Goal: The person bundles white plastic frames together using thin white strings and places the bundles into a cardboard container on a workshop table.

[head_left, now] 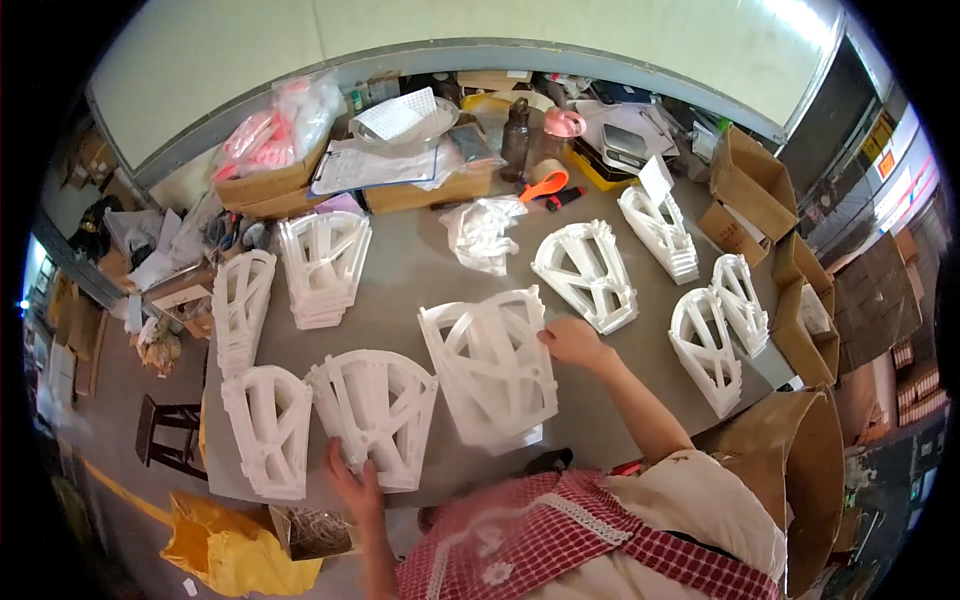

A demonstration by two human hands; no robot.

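We see the central stack of white frames [487, 365] immediately left of the fingers of the right hand [572, 343], the nearer of the two, its long axis running away from the wearer. We read the right fingers as closed on the stack's right edge. Well down and left of them, the left hand [354, 482] touches the near edge of the left stack [376, 420], fingers and thumb apart; we cannot tell whether they grip. We note the fan shape of each frame: smooth, rigid-looking plastic, rounded at the far end, narrower toward the wearer, with slanting ribs around open windows. The central stack appears slightly blurred. Beyond the right fingertips we observe a limp, crumpled white wrapper [483, 235]; to their right stretches the flat, matte grey tabletop [640, 385].
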